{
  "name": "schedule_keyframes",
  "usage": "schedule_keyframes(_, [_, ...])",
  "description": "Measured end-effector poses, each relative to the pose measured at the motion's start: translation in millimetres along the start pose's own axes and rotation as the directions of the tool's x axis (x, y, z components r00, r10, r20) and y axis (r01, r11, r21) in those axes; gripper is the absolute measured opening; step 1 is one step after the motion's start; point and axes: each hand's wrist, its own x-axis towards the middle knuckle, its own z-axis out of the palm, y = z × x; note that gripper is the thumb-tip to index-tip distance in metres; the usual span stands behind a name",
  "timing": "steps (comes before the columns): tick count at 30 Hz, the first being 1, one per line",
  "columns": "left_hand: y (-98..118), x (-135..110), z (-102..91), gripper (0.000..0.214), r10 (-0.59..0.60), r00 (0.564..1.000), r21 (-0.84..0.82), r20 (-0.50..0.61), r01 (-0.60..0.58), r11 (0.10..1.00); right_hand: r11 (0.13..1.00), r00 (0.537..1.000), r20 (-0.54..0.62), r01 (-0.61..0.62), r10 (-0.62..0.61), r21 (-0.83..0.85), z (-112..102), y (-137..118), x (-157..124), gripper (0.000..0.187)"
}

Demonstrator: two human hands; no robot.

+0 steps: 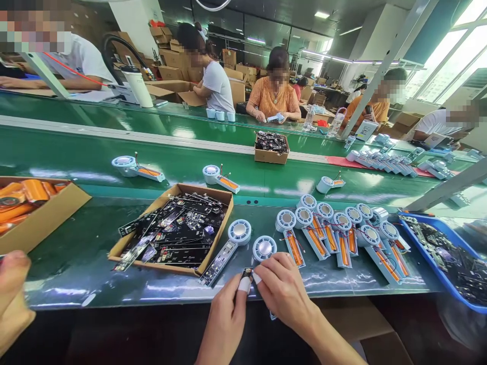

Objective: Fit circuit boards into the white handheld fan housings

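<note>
Where the dark green glossy bench [76, 258] meets its near edge, the left hand [224, 324] and the right hand [283, 291] come together over a small black component [247, 272]. Left hand: taped fingertip uppermost, grip pinched shut on the small black component. Right hand: fingers curled, tips touching the same part from the other side; whether it truly grips cannot be told.

Just beyond the hands: one round white fan head with silver centre [265, 248], partly covered by the right hand. To its left: a white handheld fan shell with a long exposed circuit strip [226, 253], lying diagonally against the shallow brown cardboard box of black circuit boards [175, 230].

To the right: a cluster of white fan shells with orange battery cells and red wires [338, 230], laid side by side, touching. Far right: a blue plastic tray of dark boards [445, 258]. Far left: a brown carton of orange cells [34, 205].

On the green conveyor belt behind: three separate fan units [139, 168], well apart. Across the belt: several seated persons at work.
</note>
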Motion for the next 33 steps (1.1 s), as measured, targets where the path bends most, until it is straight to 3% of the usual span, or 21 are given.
schedule_keyframes(5, [-8.4, -0.2, 1.2, 0.03, 0.221, 0.975, 0.266, 0.03, -0.221, 0.938, 0.993, 0.997, 0.08, 0.021, -0.011, -0.116, -5.1, -5.2, 4.2, 0.02])
schedule_keyframes(9, [-19.8, 0.5, -5.1, 0.032, 0.427, 0.895, 0.465, 0.126, -0.434, 0.772, 0.984, 0.986, 0.165, 0.033, -0.004, -0.173, -10.3, -8.2, 8.8, 0.02])
schedule_keyframes(13, [-21.1, 5.3, -13.9, 0.037, 0.528, 0.828, 0.528, 0.188, -0.539, 0.656, 0.981, 0.979, 0.204, 0.045, -0.006, -0.189, -11.1, -8.4, 10.3, 0.019])
schedule_keyframes(15, [-17.7, 8.5, -18.2, 0.035, 0.526, 0.825, 0.502, 0.208, -0.551, 0.667, 0.983, 0.981, 0.193, 0.047, -0.012, -0.176, -10.3, -6.0, 9.6, 0.018])
schedule_keyframes(21, [-4.5, 18.9, -29.1, 0.03, 0.376, 0.863, 0.274, 0.338, -0.472, 0.838, 0.997, 0.978, 0.193, 0.075, -0.079, 0.023, -15.7, 10.0, 11.5, 0.018])
schedule_keyframes(26, [-6.1, 22.5, -30.2, 0.035, 0.348, 0.863, 0.217, 0.366, -0.443, 0.87, 0.993, 0.984, 0.16, 0.064, -0.08, 0.103, -12.1, 13.1, 12.5, 0.017])
schedule_keyframes(29, [-8.0, 21.0, -27.3, 0.032, 0.316, 0.895, 0.208, 0.316, -0.39, 0.897, 0.985, 0.998, 0.058, -0.001, -0.009, 0.171, -10.8, 10.4, 8.6, 0.021])
schedule_keyframes(33, [-9.4, 17.8, -21.5, 0.034, 0.221, 0.954, 0.191, 0.201, -0.259, 0.947, 0.931, 0.966, -0.041, -0.234, 0.255, 0.28, -24.8, 11.8, -0.1, 0.037])
